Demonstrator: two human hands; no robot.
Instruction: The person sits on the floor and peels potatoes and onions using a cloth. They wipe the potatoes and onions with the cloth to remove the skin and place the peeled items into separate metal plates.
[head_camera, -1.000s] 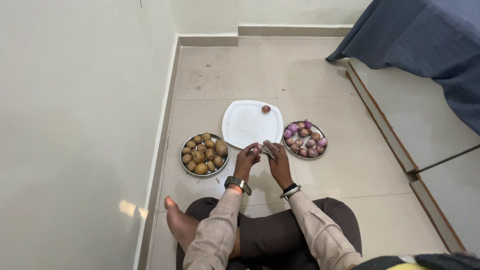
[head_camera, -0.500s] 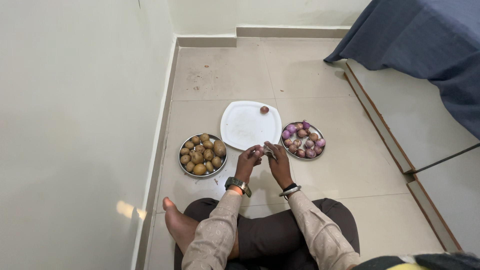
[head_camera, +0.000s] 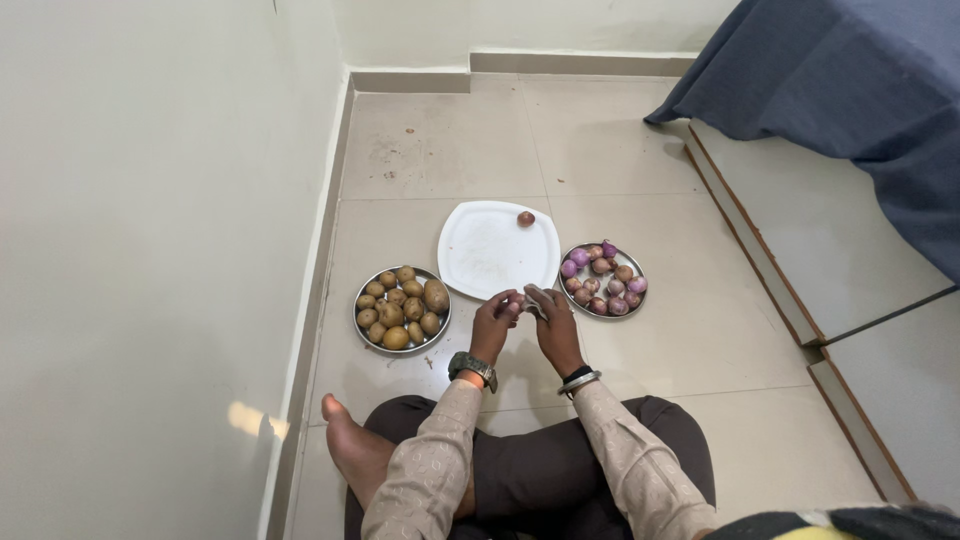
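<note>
Head view, potato tray (head_camera: 402, 308), white plate (head_camera: 485, 255), onion tray (head_camera: 603, 280), hands (head_camera: 525, 318) between.

Head camera looks steeply down at floor (head_camera: 640, 350) from sitting height.

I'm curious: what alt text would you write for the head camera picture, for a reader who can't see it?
A person sitting cross-legged on a tiled floor holds a small object, too small to identify, between the left hand and right hand. Ahead lie a white plate with one onion, a steel plate of potatoes on the left and a steel plate of onions on the right.
</note>
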